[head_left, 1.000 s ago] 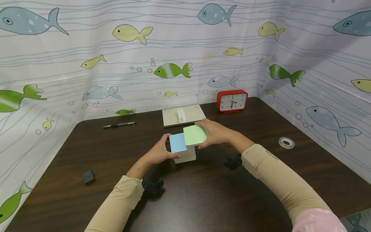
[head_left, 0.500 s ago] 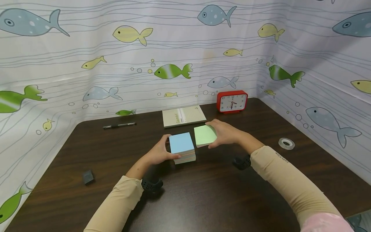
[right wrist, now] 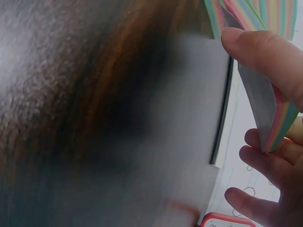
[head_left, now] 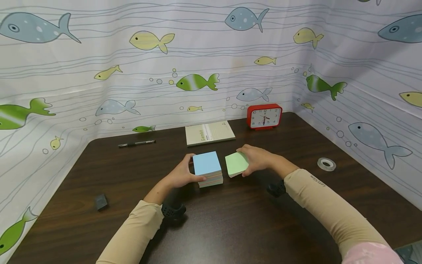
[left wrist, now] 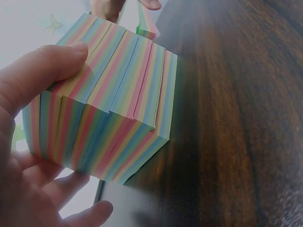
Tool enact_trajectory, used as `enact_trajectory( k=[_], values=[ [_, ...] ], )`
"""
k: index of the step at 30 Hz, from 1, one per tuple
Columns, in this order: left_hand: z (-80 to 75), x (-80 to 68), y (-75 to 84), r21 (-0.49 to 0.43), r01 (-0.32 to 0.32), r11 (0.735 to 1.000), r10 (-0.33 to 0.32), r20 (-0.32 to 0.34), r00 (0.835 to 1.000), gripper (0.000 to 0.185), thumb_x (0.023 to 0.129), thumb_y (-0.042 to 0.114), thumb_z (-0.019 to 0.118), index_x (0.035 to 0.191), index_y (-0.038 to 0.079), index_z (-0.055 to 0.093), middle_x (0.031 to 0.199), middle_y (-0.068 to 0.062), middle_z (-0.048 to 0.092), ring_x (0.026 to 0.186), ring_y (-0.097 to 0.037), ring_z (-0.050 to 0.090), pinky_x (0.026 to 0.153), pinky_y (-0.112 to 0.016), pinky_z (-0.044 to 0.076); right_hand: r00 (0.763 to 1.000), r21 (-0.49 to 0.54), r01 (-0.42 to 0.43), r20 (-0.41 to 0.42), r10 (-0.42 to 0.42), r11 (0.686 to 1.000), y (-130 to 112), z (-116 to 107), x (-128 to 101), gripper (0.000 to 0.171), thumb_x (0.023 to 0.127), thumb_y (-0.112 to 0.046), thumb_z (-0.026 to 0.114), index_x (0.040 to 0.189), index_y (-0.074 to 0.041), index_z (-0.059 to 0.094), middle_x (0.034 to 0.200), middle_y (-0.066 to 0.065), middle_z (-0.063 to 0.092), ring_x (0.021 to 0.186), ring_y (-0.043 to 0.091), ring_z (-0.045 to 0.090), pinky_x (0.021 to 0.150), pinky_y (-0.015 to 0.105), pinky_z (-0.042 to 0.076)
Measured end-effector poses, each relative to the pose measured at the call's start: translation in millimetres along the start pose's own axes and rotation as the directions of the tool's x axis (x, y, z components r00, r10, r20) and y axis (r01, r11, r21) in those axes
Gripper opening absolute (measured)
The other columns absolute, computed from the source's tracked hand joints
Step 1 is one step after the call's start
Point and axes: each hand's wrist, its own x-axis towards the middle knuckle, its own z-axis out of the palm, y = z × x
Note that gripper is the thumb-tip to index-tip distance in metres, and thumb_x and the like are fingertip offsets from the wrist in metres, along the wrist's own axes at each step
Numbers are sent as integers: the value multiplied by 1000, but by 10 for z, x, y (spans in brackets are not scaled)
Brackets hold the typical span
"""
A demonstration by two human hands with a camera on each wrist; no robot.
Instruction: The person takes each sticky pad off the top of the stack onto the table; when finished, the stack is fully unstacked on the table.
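A tall stack of sticky note pads with a blue top stands on the dark wooden table. Its striped, layered sides fill the left wrist view. My left hand grips the stack from its left, thumb on the near side and fingers at the far side. Just right of the stack, my right hand holds a thinner green-topped sticky note pad between thumb and fingers. In the right wrist view, this pad's grey underside faces the camera, tilted and off the table.
Behind the hands lies a notebook, with a red alarm clock to its right. A pen is at the back left, a small dark block at the left. A tape roll lies at the right. A fish-print curtain encloses the table.
The green pad has moved right with my right hand, off the blue-topped stack where it overlapped, then slightly nearer to me. My left hand has stayed on the stack.
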Motion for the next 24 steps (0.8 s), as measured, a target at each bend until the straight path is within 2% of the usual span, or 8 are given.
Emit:
enact_trajectory(
  k=[5,8,12,14,15,24],
  values=[
    [-3,-9,17,-17,16,1000,-16,10,1000,97,68,34,74,136,3,12,140,-19,15,124,-31,24,92,-48,29,999,-16,21,30,-20,1000,17,54,44,86,58,-37,78,125,2,41,110,9,46,87,19,46,75,34,39],
    [-27,-89,167,-27,29,999,-29,17,999,92,72,26,72,136,1,11,140,-21,14,124,-33,23,92,-48,28,998,-25,22,66,-20,999,16,87,82,88,57,-36,79,127,2,39,113,10,45,89,20,46,79,34,39],
    [-22,-78,148,-14,23,1000,-23,11,1000,93,71,29,72,136,1,12,139,-21,14,124,-33,24,92,-48,29,992,-15,-7,126,9,1000,4,97,124,96,58,-36,80,132,0,32,125,14,38,105,23,43,88,38,35],
    [-8,-32,59,-10,16,1000,-16,7,1000,96,69,34,73,136,3,12,140,-19,15,124,-31,24,91,-48,29,991,-6,-4,137,5,1000,-14,74,136,99,58,-36,80,134,0,28,130,16,34,113,26,39,91,40,32],
    [0,0,2,-8,12,1000,-12,7,1000,98,68,37,73,136,4,12,140,-18,15,124,-31,25,91,-48,29,991,-1,-1,136,1,1000,-33,55,137,99,58,-36,80,135,0,27,132,16,32,116,27,37,93,41,31],
    [-2,15,-7,2,20,1000,-20,3,1000,99,67,39,73,136,3,12,139,-19,16,123,-32,26,90,-49,30,993,78,85,80,-91,993,-289,-89,144,89,66,-36,75,135,-3,29,134,14,31,119,26,32,93,41,30]
  ],
)
